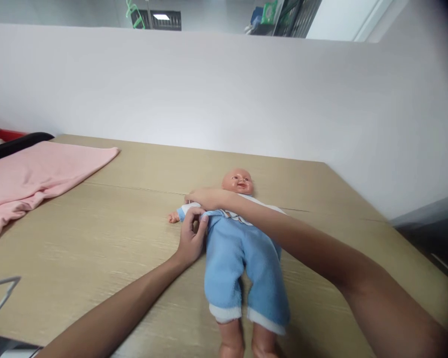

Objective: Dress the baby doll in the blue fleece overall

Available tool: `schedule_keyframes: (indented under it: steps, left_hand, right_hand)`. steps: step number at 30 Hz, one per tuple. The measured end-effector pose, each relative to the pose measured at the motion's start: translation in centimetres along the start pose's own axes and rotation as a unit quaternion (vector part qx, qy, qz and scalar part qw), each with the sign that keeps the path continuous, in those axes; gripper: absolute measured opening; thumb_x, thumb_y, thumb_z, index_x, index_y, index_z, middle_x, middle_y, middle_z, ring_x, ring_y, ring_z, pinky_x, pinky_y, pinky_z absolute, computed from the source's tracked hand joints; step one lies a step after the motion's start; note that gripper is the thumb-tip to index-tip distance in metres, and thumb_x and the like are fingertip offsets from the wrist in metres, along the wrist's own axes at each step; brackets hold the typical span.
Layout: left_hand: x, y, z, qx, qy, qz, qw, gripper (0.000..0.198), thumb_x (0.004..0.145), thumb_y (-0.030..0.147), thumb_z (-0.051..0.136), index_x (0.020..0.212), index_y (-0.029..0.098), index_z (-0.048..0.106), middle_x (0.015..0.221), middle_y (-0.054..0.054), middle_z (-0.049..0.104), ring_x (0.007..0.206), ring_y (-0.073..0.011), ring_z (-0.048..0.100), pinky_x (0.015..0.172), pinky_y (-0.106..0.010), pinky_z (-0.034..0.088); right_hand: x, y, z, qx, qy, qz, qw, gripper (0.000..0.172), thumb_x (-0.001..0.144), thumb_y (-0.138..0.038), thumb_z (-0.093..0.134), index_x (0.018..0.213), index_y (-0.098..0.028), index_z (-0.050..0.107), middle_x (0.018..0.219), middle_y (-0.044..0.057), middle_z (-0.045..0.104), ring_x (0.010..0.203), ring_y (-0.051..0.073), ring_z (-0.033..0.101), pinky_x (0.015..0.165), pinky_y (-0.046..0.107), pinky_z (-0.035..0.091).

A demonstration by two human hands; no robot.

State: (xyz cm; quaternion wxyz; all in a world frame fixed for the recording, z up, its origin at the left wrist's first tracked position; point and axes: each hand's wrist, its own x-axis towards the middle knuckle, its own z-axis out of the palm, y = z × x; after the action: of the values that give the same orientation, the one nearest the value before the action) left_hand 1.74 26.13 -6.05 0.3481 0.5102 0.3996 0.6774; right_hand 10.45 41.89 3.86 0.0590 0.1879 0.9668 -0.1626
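A baby doll [239, 181] lies on its back on the wooden table [108, 233], head away from me. It wears a light blue romper [242, 258] with white cuffs. My left hand [191, 237] pinches the romper's fabric at the doll's shoulder, beside its small outstretched arm. My right hand [206, 198] reaches across the doll's chest and grips the same shoulder area, fingers curled on the cloth. The doll's bare feet show at the bottom edge.
A pink cloth [33, 176] lies spread at the table's left. A thin wire hanger [2, 293] pokes in at the lower left. A white partition wall [224, 89] stands behind the table. The table's right edge drops off near a dark floor.
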Motion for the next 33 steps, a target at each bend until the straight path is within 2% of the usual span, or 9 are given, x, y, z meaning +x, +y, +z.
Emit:
schedule_keyframes:
  steps: [3,7,10,14,17,20,24,27,33]
  left_hand:
    - [0.0,0.0,0.0,0.007,0.018,0.018,1.0,0.035,0.113,0.06,0.068,0.106,0.026,0.069,0.099,-0.003,0.064,0.092,-0.0221,0.059,0.089,-0.035,0.048]
    - [-0.1,-0.3,-0.2,0.036,0.043,0.063,0.996,0.031,0.113,0.057,0.07,0.108,0.026,0.071,0.105,-0.006,0.067,0.101,-0.0248,0.063,0.096,-0.038,0.051]
    - [-0.3,-0.4,-0.3,0.074,0.075,0.123,0.987,0.025,0.112,0.052,0.071,0.109,0.028,0.072,0.118,-0.009,0.067,0.118,-0.0286,0.064,0.113,-0.045,0.05]
    - [-0.7,-0.1,0.1,0.072,0.085,0.17,0.979,0.023,0.114,0.052,0.067,0.116,0.029,0.068,0.141,-0.013,0.064,0.141,-0.031,0.06,0.127,-0.054,0.045]
    - [-0.7,0.5,0.6,0.011,0.073,0.134,0.988,0.03,0.115,0.059,0.064,0.113,0.029,0.065,0.136,-0.012,0.069,0.137,-0.029,0.065,0.123,-0.051,0.05]
    - [-0.2,0.8,0.8,-0.053,0.08,0.072,0.993,0.036,0.113,0.063,0.067,0.109,0.028,0.062,0.121,-0.007,0.072,0.114,-0.0231,0.07,0.106,-0.04,0.056]
    - [1.0,0.3,0.6,-0.073,0.105,-0.023,0.992,0.047,0.104,0.073,0.076,0.103,0.028,0.064,0.094,0.0,0.066,0.089,-0.0193,0.062,0.089,-0.033,0.054]
    - [1.7,-0.2,0.3,-0.067,0.107,-0.041,0.991,0.05,0.099,0.075,0.081,0.102,0.027,0.067,0.099,0.0,0.066,0.094,-0.0194,0.061,0.088,-0.031,0.053]
    - [3.8,-1.7,-0.4,-0.124,0.059,-0.111,0.984,0.055,0.089,0.074,0.091,0.1,0.027,0.065,0.093,0.004,0.066,0.089,-0.0155,0.062,0.085,-0.025,0.054]
  right_hand:
    - [-1.9,0.0,-0.8,0.052,0.082,-0.004,0.995,0.036,0.095,-0.015,0.073,0.13,-0.021,0.071,0.13,0.012,0.082,0.109,0.027,0.075,0.089,0.035,0.055]
    - [-4.8,0.6,-1.4,0.195,0.221,-0.004,0.956,0.038,0.091,-0.011,0.065,0.127,-0.024,0.063,0.126,0.007,0.078,0.11,0.023,0.072,0.098,0.035,0.055]
    - [-6.5,1.5,-1.1,0.254,0.254,-0.006,0.933,0.041,0.085,-0.01,0.062,0.123,-0.024,0.062,0.123,0.006,0.076,0.111,0.023,0.071,0.102,0.037,0.056]
    - [-7.8,2.0,-0.2,0.245,0.26,-0.018,0.934,0.047,0.078,-0.005,0.056,0.12,-0.022,0.068,0.124,0.008,0.078,0.117,0.025,0.072,0.108,0.041,0.055]
    - [-8.2,1.7,0.3,0.223,0.249,-0.017,0.942,0.049,0.078,-0.004,0.057,0.121,-0.023,0.073,0.127,0.008,0.08,0.12,0.026,0.073,0.108,0.041,0.055]
    - [-8.7,1.5,0.5,0.211,0.237,-0.013,0.948,0.047,0.083,-0.005,0.06,0.123,-0.023,0.076,0.129,0.008,0.082,0.122,0.026,0.074,0.112,0.043,0.055]
    - [-10.6,0.5,0.8,0.209,0.266,0.015,0.941,0.024,0.104,-0.03,0.065,0.125,-0.024,0.076,0.132,0.01,0.081,0.126,0.028,0.074,0.116,0.045,0.054]
    - [-12.3,-0.9,1.2,0.167,0.279,0.042,0.945,0.028,0.11,-0.048,0.064,0.111,-0.022,0.076,0.116,0.01,0.082,0.111,0.029,0.074,0.104,0.043,0.054]
    - [-12.7,-1.6,2.8,0.247,0.287,0.123,0.917,0.031,0.096,-0.052,0.075,0.098,-0.025,0.062,0.088,-0.001,0.066,0.084,0.021,0.059,0.078,0.034,0.044]
